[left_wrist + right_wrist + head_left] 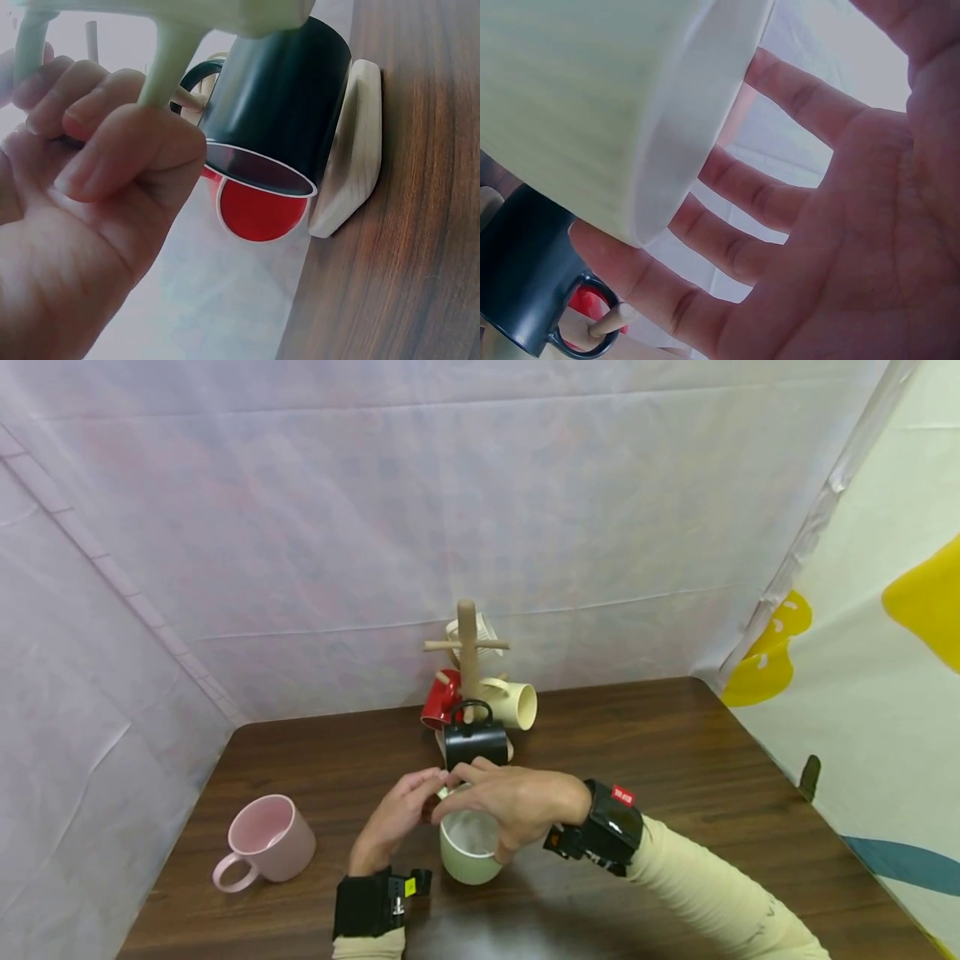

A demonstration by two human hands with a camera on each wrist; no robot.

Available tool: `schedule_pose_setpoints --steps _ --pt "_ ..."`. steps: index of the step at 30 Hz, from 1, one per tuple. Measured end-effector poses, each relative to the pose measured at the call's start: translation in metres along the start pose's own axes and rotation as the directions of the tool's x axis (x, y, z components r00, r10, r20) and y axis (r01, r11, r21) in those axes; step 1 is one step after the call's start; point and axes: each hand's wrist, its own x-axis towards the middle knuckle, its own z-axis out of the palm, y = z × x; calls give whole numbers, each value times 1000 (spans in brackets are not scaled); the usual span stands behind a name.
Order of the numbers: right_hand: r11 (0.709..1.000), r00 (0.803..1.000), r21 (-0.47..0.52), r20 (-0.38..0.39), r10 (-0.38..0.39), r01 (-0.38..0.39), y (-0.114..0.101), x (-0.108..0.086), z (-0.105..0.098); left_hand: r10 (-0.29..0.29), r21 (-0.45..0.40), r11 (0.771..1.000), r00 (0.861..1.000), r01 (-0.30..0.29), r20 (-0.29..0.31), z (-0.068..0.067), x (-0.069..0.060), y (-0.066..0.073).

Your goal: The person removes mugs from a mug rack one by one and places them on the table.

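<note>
A pale green mug [468,867] with a white inside is held between both hands, its mouth facing up in the head view. My left hand [396,820] curls its fingers round the mug's handle [161,64], as the left wrist view shows. Across the mouth spans my right hand [517,802], with spread fingers [735,251] and thumb gripping the rim. Just beyond the hands, a black mug [476,743] hangs from a wooden mug tree [467,643].
A red mug [441,700], a cream mug [517,705] and a white mug [486,628] also hang on the tree. On the left of the dark wooden table [330,752] stands a pink mug [281,847]. White cloth [337,527] closes off the back.
</note>
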Motion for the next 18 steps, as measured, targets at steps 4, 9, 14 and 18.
schedule_pose_setpoints --steps 4,9,14,18 --pt "1000 1000 -4 -3 -7 7 0 1 0 12 12 1000 1000 -12 6 -1 -2 -1" --pt "1000 1000 -6 -10 -18 18 1 1 1 13 17 1000 1000 -13 -6 -3 -3 -3" --pt "1000 1000 -7 -16 -25 24 3 1 3 12 8 1000 1000 -12 -7 -4 -3 -4" --pt "1000 1000 21 -17 -16 16 5 1 4 -5 -8 1000 1000 5 0 -4 -3 -4"
